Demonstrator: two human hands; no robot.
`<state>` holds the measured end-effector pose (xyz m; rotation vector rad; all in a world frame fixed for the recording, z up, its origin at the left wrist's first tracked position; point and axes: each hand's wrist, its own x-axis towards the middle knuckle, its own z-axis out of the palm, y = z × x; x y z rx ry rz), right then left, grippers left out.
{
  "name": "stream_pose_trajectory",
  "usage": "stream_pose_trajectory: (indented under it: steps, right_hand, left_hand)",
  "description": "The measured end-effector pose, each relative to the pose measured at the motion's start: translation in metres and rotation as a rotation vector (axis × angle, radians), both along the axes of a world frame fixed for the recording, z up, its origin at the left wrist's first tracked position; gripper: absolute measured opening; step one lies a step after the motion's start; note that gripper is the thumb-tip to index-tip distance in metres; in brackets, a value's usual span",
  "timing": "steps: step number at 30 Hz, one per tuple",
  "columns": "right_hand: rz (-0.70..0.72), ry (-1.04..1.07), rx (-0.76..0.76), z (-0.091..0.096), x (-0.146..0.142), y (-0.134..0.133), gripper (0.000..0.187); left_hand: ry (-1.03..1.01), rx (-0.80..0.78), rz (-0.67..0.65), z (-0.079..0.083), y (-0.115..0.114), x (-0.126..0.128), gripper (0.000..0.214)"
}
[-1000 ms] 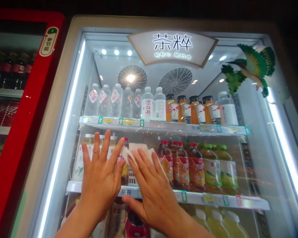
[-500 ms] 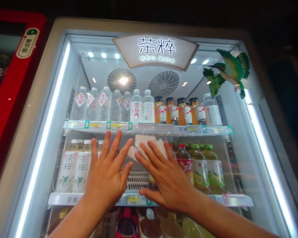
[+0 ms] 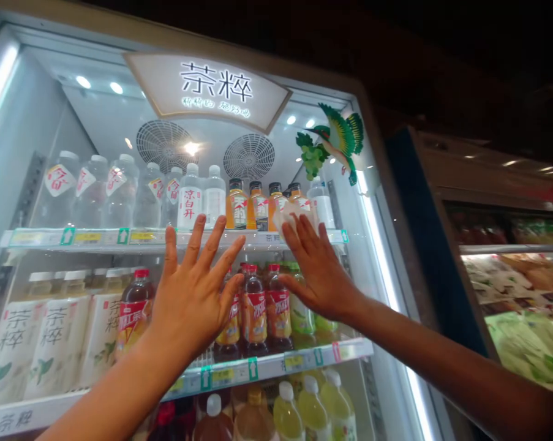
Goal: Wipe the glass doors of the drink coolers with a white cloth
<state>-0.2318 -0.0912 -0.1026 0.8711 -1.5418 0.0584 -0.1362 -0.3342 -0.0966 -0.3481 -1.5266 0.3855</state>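
1. a crumpled white tissue (image 3: 288,213) is at the glass front (image 3: 97,113) of a lit drinks cooler, level with the upper shelf (image 3: 133,239) and in front of the black-capped amber bottles (image 3: 258,205).
2. the right hand (image 3: 319,272) lies flat over the lower part of the tissue, fingers straight and only narrowly apart, the thumb set out toward the left; nothing is curled round the tissue.
3. the left hand (image 3: 193,294) is raised beside it, back toward the camera, fingers and thumb spread wide, holding nothing; whether its palm meets the glass i cannot tell.
4. behind the glass, clear water bottles (image 3: 120,193) stand left of the amber ones on the same shelf.
5. one shelf down, white-labelled bottles (image 3: 51,343) stand at the left, red-capped bottles (image 3: 255,309) between the hands, and green-labelled bottles (image 3: 301,315) partly hidden by the right hand.
6. lower still, pale green bottles with white caps (image 3: 309,404) stand at the right.
7. above, a glowing fan-shaped sign (image 3: 262,101) and a green bird picture (image 3: 343,141) mark the front.
8. well to the right, a blurred display case (image 3: 487,250) holds bagged goods (image 3: 528,349).
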Motion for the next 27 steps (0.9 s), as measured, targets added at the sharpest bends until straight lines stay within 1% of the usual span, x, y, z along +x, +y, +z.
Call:
stream_pose_trajectory:
  steps: [1,3,4,5,6,7,9,10,11,12,13,15,16,17,18,20,21,22,23,24,26,27]
  right_hand:
    - [0.008,0.004,0.034,-0.008,0.0,0.005,0.089]
    - [0.02,0.026,0.157,-0.026,-0.001,0.014,0.096]
    - [0.019,0.033,0.214,-0.031,-0.004,0.02,0.097]
    - [0.011,0.033,0.242,-0.031,-0.008,0.027,0.097]
    - [0.0,0.025,0.229,-0.026,-0.014,0.036,0.096]
    - [-0.014,0.014,0.173,-0.016,-0.021,0.045,0.093]
    - [-0.037,-0.014,-0.015,0.007,-0.034,0.063,0.085]
    - [-0.041,-0.018,-0.105,0.015,-0.038,0.069,0.082]
    - [-0.042,-0.017,-0.164,0.019,-0.04,0.072,0.08]
    - [-0.038,-0.013,-0.177,0.02,-0.04,0.074,0.081]
    - [-0.034,-0.005,-0.143,0.017,-0.038,0.074,0.084]
    - [-0.034,0.021,0.016,0.014,-0.035,0.074,0.093]
    - [-0.043,0.033,0.087,0.017,-0.035,0.075,0.095]
    - [-0.058,0.037,0.117,0.024,-0.036,0.078,0.095]
    - [-0.077,0.029,0.095,0.035,-0.038,0.082,0.093]
    - [-0.113,-0.015,-0.067,0.061,-0.044,0.087,0.086]
    - [-0.124,-0.032,-0.151,0.071,-0.046,0.087,0.085]
    - [-0.127,-0.034,-0.195,0.077,-0.045,0.083,0.085]
    - [-0.121,-0.018,-0.191,0.077,-0.043,0.076,0.087]
    - [-0.108,0.011,-0.142,0.074,-0.038,0.066,0.091]
    - [-0.066,0.072,0.045,0.063,-0.025,0.042,0.098]
    - [-0.046,0.086,0.14,0.061,-0.017,0.03,0.1]
  left_hand:
    - [0.005,-0.005,-0.002,0.0,0.005,-0.003,0.057]
    - [0.014,-0.019,-0.003,0.001,0.016,-0.008,0.057]
    - [0.016,-0.031,-0.004,0.001,0.022,-0.011,0.058]
    - [0.014,-0.045,-0.005,0.002,0.028,-0.013,0.058]
    - [0.013,-0.061,-0.006,0.003,0.034,-0.015,0.058]
    - [0.013,-0.076,-0.008,0.005,0.04,-0.017,0.058]
    - [0.022,-0.1,-0.017,0.009,0.052,-0.019,0.058]
    - [0.032,-0.108,-0.022,0.012,0.056,-0.02,0.058]
    - [0.04,-0.113,-0.026,0.013,0.06,-0.021,0.057]
    - [0.044,-0.115,-0.027,0.015,0.062,-0.021,0.056]
    - [0.042,-0.116,-0.025,0.016,0.064,-0.022,0.056]
    - [0.033,-0.119,-0.021,0.019,0.064,-0.023,0.054]
    - [0.029,-0.119,-0.019,0.021,0.062,-0.023,0.054]
    - [0.027,-0.117,-0.018,0.023,0.06,-0.024,0.055]
    - [0.024,-0.113,-0.014,0.025,0.058,-0.025,0.055]
    - [0.016,-0.096,-0.002,0.031,0.052,-0.025,0.056]
    - [0.011,-0.085,0.007,0.034,0.048,-0.026,0.056]
    - [0.007,-0.076,0.015,0.037,0.043,-0.025,0.056]
    - [0.007,-0.07,0.022,0.039,0.038,-0.025,0.056]
    - [0.007,-0.063,0.031,0.041,0.033,-0.025,0.056]
    - [0.004,-0.053,0.054,0.045,0.021,-0.023,0.057]
    - [0.001,-0.05,0.066,0.046,0.016,-0.022,0.057]
